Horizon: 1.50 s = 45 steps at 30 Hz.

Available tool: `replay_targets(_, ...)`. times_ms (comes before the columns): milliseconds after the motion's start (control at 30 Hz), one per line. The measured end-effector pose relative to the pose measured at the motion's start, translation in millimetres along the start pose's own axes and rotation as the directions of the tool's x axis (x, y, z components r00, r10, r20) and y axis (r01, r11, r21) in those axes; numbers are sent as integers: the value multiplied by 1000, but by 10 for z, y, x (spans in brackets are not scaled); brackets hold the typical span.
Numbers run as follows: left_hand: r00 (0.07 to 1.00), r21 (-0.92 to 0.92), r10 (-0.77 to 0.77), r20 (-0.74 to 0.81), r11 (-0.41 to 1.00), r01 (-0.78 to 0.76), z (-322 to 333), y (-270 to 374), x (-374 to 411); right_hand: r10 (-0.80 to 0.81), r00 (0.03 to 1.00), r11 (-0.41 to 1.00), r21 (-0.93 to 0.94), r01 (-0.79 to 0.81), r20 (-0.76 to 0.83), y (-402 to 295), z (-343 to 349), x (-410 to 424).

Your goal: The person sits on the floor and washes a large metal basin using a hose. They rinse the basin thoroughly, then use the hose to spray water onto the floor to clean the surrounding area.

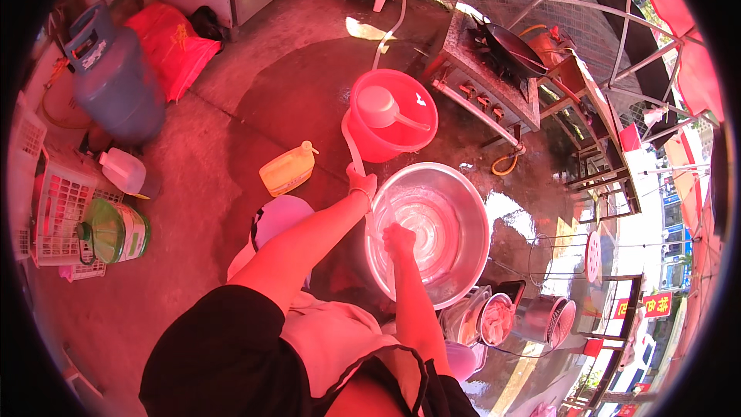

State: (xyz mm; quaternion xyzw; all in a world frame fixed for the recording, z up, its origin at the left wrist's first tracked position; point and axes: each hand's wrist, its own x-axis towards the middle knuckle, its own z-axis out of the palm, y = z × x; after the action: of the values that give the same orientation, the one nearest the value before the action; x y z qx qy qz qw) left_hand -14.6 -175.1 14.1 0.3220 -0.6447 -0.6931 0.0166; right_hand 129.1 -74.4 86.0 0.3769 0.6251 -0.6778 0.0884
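Observation:
A large round metal basin (pixel 474 208) stands on the wet floor before me, with what looks like some water in its bottom. My left hand (pixel 362 180) grips a pale flat hose (pixel 352 142) at the basin's left rim. Over the inside of the basin is my right hand (pixel 399 238), its fingers closed on what seems to be the same hose or a strip like it. A red plastic bucket (pixel 362 142) stands just beyond the basin, and a pink dipper (pixel 376 105) with a long handle lies in it.
A yellow jug (pixel 288 171) stands left of the bucket. Far left are a gas cylinder (pixel 116 81), a green bottle (pixel 118 231) and plastic crates (pixel 63 202). A gas stove (pixel 483 84) bearing a wok (pixel 512 46) is at upper right. Pots (pixel 544 321) stand right of the basin.

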Motion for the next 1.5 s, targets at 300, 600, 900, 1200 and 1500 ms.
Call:
replay_targets(300,958,-225,46,283,974,20,-357,110,-38,-36,997,977,-211,22,-64,-472,255,-211)
replay_targets(600,926,-127,-58,374,986,113,-371,84,98,-308,951,947,-93,307,4,-448,29,154)
replay_targets(900,884,-91,-143,445,975,204,-441,232,5,-452,891,892,-25,452,-45,-614,-210,148)
replay_targets(1200,923,-50,-30,384,997,53,-421,-227,356,-453,887,888,-130,441,-87,-814,-239,190)
replay_targets(1500,770,396,-305,561,915,75,-493,253,-358,-320,928,947,-92,308,-191,-966,-733,-378)
